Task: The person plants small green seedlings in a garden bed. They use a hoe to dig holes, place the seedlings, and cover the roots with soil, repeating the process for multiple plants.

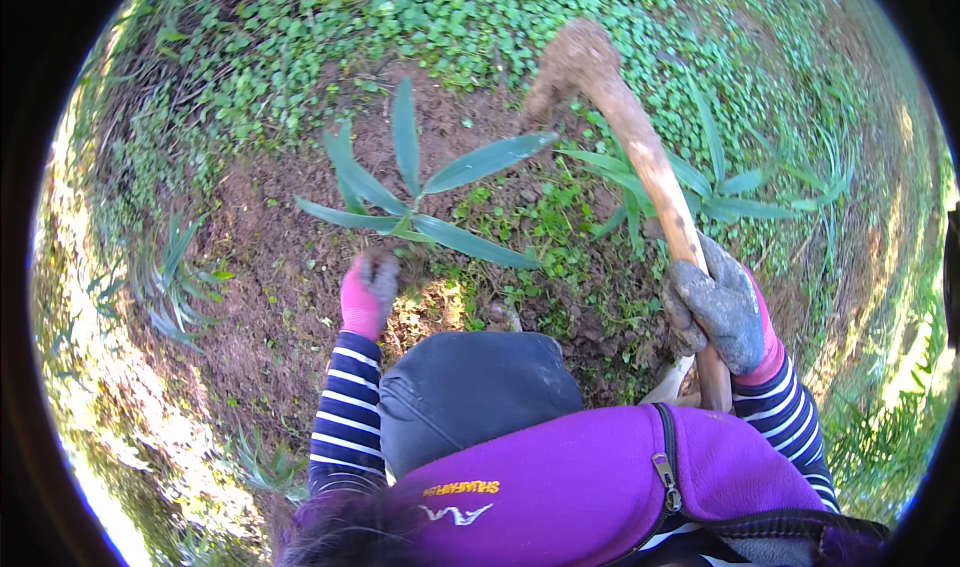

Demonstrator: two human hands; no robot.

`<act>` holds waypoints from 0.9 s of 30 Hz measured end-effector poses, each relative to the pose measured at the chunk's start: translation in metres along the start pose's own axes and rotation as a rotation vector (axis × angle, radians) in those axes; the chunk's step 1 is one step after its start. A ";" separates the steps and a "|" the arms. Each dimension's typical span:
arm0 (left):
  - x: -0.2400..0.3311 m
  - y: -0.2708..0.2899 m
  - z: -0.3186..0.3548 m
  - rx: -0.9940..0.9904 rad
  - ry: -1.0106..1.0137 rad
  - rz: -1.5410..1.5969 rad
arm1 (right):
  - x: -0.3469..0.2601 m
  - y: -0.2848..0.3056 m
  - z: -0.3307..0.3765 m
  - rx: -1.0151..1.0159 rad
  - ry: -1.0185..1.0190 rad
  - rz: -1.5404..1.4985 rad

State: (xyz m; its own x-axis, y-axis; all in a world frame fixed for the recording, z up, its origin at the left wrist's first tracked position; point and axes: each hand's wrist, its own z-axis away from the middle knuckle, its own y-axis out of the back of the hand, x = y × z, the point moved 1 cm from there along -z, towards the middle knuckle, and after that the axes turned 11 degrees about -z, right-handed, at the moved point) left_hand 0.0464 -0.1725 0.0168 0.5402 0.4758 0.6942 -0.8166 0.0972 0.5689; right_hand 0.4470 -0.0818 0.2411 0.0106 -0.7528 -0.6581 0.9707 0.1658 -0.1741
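Bare brown soil (280,267) lies open left of the left hand (368,292), room to pass there. Straight ahead the young plant (415,212) spreads long leaves over the ground, blocking the way forward. The right hand (722,307) grips the wooden handle (650,167), which slants across the right side; a second leafy plant (720,192) and low green weeds (540,217) crowd around it.

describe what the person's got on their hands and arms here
Both hands are gloved. The left hand wears a pink glove with a dirt-darkened, greyish fingertip area. The right hand wears a glove that looks grey with soil on the back and has a pink cuff. Both forearms are in long sleeves with navy and white horizontal stripes. No watch or jewellery shows.
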 end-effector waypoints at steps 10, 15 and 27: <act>-0.130 0.018 0.006 0.313 0.204 -0.393 | -0.052 -0.089 -0.087 -0.222 0.178 0.175; -0.188 -0.047 -0.012 0.468 0.274 0.809 | -0.099 -0.186 -0.168 -0.612 0.509 0.300; -0.210 -0.066 -0.024 0.370 0.460 0.463 | -0.031 -0.119 -0.147 -0.229 0.007 0.519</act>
State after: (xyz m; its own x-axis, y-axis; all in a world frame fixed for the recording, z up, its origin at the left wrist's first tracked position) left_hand -0.0180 -0.2576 -0.1771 -0.0485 0.7220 0.6902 -0.7743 -0.4637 0.4306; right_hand 0.2959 0.0151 0.1743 0.4701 -0.5314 -0.7047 0.7618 0.6475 0.0200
